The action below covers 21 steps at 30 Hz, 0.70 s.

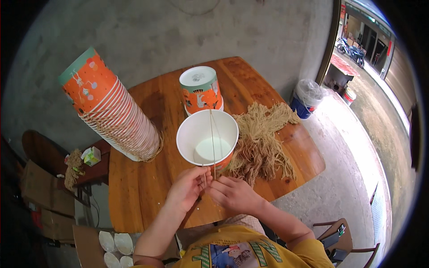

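A paper bucket (187, 136), white inside and orange outside, stands mouth up near the front of the wooden table. A thin tan string (213, 138) runs from its far rim across the mouth to the near side. My left hand (187, 186) is closed in a pinch on the string, just below the near rim. Close beside it, my right hand (237, 195) also has its fingers closed on the string. The fingertips nearly meet, and the exact point where the string is held or looped is partly hidden. Loose tan strings (266, 134) lie in a heap right of the bucket.
Behind the bucket, another printed bucket (201, 96) rests upside down. A tall leaning stack of nested buckets (123, 116) stands left, strings hanging about it. White round-ended items (115, 243) fill a carton lower left. A chair (339, 236) is lower right; a blue bin (304, 107) stands beyond the table.
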Motion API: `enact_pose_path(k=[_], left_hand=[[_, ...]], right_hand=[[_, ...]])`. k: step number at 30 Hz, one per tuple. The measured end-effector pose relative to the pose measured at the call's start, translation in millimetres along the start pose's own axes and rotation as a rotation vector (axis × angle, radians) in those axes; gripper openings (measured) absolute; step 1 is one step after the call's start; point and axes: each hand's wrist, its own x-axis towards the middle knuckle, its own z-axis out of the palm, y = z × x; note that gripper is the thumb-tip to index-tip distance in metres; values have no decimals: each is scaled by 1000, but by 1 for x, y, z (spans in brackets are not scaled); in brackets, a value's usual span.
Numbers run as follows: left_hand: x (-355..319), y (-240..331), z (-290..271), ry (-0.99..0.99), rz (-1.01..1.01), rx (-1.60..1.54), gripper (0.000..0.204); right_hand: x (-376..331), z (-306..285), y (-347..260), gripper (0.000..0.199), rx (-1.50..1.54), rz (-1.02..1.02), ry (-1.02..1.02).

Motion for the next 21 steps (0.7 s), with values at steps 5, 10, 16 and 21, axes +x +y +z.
enact_pose_path(k=[5,10,16,21], left_hand=[[7,2,-13,-33,37,22,15],[5,3,-17,-81,72,104,16],[46,1,-69,157,630,507,39],[51,8,-67,-132,645,635,67]], right_hand=[[-3,-4,2,33,91,24,-8],[2,-17,15,37,103,104,-6],[11,-28,58,47,-45,401,11],[18,-20,88,18,368,529,141]])
